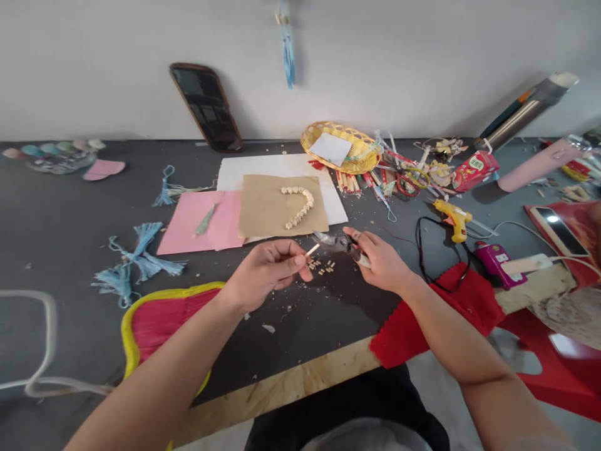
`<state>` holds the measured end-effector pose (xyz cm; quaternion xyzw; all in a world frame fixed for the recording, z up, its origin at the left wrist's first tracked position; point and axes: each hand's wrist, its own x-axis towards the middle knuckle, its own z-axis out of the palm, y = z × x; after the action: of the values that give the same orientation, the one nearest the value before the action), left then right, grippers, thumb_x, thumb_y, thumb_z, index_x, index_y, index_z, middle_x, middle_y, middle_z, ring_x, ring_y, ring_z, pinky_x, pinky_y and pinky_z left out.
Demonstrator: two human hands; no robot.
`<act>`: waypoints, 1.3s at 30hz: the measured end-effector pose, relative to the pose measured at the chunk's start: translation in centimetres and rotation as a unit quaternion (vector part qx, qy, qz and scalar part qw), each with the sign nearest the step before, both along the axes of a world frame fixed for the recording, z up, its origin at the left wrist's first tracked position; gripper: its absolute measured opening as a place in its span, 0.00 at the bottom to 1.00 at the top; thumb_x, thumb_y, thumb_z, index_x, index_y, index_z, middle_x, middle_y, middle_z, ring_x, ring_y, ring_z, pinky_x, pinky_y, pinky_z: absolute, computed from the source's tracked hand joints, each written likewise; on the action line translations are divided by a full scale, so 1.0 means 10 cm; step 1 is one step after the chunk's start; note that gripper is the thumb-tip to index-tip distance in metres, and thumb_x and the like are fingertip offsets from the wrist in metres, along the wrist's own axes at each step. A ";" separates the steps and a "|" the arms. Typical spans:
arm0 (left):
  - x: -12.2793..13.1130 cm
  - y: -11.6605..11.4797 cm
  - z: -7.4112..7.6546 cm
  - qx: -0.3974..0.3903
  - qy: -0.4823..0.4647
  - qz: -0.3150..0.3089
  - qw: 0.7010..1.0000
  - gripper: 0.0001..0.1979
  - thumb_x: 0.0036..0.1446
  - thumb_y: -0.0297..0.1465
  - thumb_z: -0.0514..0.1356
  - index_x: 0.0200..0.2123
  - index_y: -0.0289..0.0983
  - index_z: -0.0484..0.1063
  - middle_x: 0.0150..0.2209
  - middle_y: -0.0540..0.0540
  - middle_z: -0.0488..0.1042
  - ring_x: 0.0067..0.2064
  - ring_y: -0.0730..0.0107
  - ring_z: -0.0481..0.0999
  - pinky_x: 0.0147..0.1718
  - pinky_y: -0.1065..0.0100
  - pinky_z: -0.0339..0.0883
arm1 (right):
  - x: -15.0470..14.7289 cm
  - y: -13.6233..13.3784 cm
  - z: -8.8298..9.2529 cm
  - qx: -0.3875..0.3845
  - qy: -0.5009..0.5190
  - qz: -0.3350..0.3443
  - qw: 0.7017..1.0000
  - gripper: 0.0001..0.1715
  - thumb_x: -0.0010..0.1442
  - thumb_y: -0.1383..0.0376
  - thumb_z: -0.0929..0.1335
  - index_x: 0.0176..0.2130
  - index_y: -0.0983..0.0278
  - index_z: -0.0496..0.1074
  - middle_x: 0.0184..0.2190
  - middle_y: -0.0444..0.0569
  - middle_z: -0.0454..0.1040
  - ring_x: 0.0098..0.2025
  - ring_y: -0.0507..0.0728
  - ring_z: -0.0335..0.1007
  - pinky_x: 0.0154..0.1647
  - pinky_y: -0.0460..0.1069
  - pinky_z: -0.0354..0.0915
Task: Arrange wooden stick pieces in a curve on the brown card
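Note:
My left hand (267,272) is closed in a pinch on a short pale wooden stick (312,250) that points right. My right hand (381,260) grips a pair of cutters (335,242); their open metal jaws sit just right of the stick's tip. Below the two hands lies a small heap of cut stick pieces (323,267) on the dark table (70,225). Beyond them, a brown card (263,210) carries a curved row of stick pieces (300,203).
A pink sheet (188,228) and white paper lie by the card. A yellow basket (340,147), scissors, sticks and clutter sit behind. A yellow glue gun (453,218), phone (558,230), red cloth (464,300), blue tassels (138,254) and a red-and-yellow mat (154,319) surround.

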<state>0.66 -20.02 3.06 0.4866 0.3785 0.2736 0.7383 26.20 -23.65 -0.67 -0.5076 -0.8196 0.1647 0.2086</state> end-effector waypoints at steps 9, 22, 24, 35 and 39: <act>-0.02 0.03 0.01 -0.047 -0.019 -0.017 0.999 0.18 0.47 0.41 0.70 0.26 0.33 0.69 0.21 0.47 0.75 0.15 0.86 0.52 0.14 0.77 0.38 | -0.01 0.00 -0.01 -0.001 -0.015 -0.012 1.000 0.39 0.55 0.74 0.63 0.64 0.63 0.54 0.49 0.57 0.70 0.48 0.63 0.68 0.49 0.58 0.68; -0.09 0.07 -0.01 -0.140 -0.049 -0.138 0.979 0.16 0.47 0.39 0.70 0.26 0.34 0.69 0.18 0.46 0.74 0.13 0.86 0.46 0.11 0.76 0.32 | 0.01 0.01 0.02 0.035 0.004 0.054 0.998 0.35 0.59 0.72 0.60 0.64 0.62 0.53 0.43 0.55 0.71 0.45 0.61 0.68 0.47 0.57 0.68; -0.11 0.07 -0.03 -0.139 -0.058 -0.148 0.977 0.16 0.47 0.39 0.69 0.27 0.34 0.70 0.18 0.46 0.74 0.13 0.86 0.46 0.11 0.76 0.32 | -0.01 -0.01 0.02 0.043 0.006 0.048 0.998 0.33 0.60 0.72 0.60 0.64 0.62 0.54 0.41 0.54 0.71 0.44 0.60 0.68 0.46 0.56 0.68; -0.11 0.09 -0.16 -0.150 -0.100 -0.146 0.973 0.15 0.47 0.37 0.70 0.28 0.33 0.70 0.20 0.45 0.76 0.13 0.85 0.54 0.10 0.79 0.38 | 0.00 0.00 -0.04 0.068 0.012 0.045 0.997 0.36 0.60 0.71 0.61 0.65 0.59 0.51 0.46 0.55 0.71 0.47 0.61 0.68 0.47 0.58 0.70; -0.13 0.10 -0.16 -0.156 -0.105 -0.155 0.970 0.15 0.47 0.36 0.70 0.29 0.34 0.69 0.22 0.44 0.77 0.12 0.84 0.57 0.10 0.79 0.40 | -0.01 -0.02 -0.03 0.065 0.010 0.044 0.997 0.38 0.59 0.71 0.62 0.66 0.58 0.49 0.49 0.56 0.70 0.49 0.62 0.68 0.48 0.58 0.70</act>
<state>-0.62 -19.02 1.45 0.3872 0.2572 0.1430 0.8738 26.09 -23.85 -0.93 -0.4545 -0.8482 0.1254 0.2415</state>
